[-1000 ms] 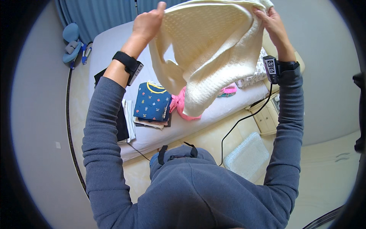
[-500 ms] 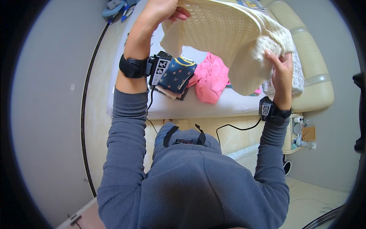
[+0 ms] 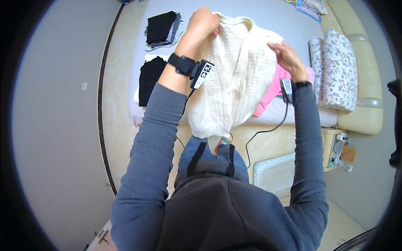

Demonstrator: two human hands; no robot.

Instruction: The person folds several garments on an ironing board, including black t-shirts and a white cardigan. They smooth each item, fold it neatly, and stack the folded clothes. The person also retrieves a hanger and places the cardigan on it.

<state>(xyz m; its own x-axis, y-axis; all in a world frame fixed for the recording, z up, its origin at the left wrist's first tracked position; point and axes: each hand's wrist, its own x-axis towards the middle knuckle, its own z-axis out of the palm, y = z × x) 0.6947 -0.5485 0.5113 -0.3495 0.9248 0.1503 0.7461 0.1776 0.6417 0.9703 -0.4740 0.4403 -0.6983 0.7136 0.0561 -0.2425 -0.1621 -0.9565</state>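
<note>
A cream knitted cardigan [image 3: 228, 79] hangs spread out in front of me, its buttoned front turned my way and its lower hem above my legs. My left hand [image 3: 203, 23] is closed on its left shoulder beside the neckline. At the opposite shoulder my right hand [image 3: 288, 57] has its fingertips on the knit, with the thumb partly hidden. A pink garment [image 3: 272, 90] lies on the bed behind the cardigan, which covers much of it.
On the bed [image 3: 276, 16] lie a stack of dark folded clothes [image 3: 161, 29] and a black garment [image 3: 150, 81] over something white. Floral pillows [image 3: 340, 69] lean by the beige headboard [image 3: 368, 83]. A pale mat [image 3: 274, 171] is on the floor, near an open drawer unit [image 3: 331, 142].
The cardigan has come down from high and folded over to hang open, front toward me. Both hands moved inward, the left one lower and to the right. My view has shifted over the bed.
</note>
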